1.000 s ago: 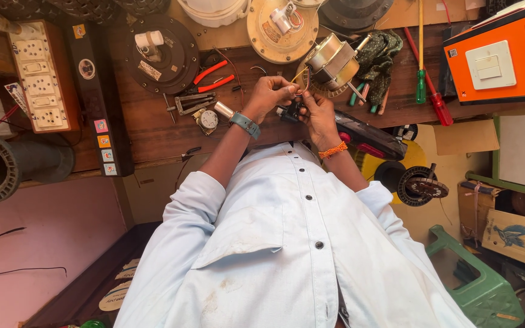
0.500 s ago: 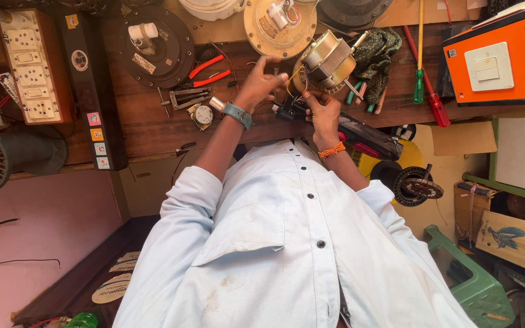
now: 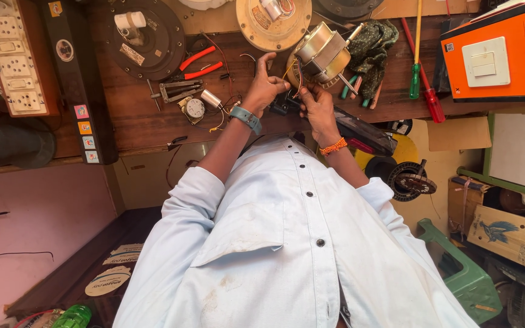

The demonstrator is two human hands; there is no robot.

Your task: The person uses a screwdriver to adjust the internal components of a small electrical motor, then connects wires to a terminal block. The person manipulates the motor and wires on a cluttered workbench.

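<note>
A small silver and brass fan motor (image 3: 322, 50) stands on the wooden workbench (image 3: 141, 121), with thin wires trailing from it. My left hand (image 3: 265, 88), with a teal watch at the wrist, is pinched on one of those wires just left of the motor. My right hand (image 3: 316, 104), wearing an orange bead bracelet, grips the wires right under the motor. The two hands nearly touch. My white buttoned shirt fills the lower part of the head view.
Red-handled pliers (image 3: 195, 64), a black round fan part (image 3: 147, 36) and a tan disc (image 3: 271, 21) lie behind the hands. Screwdrivers (image 3: 423, 91), a green cloth (image 3: 375, 45) and an orange switch box (image 3: 493, 54) are to the right, a socket board (image 3: 13, 67) to the left, a green stool (image 3: 463, 273) below.
Both hands have risen slightly toward the motor, and the left hand's fingers have spread while still pinching the wire. The view has shifted a little.
</note>
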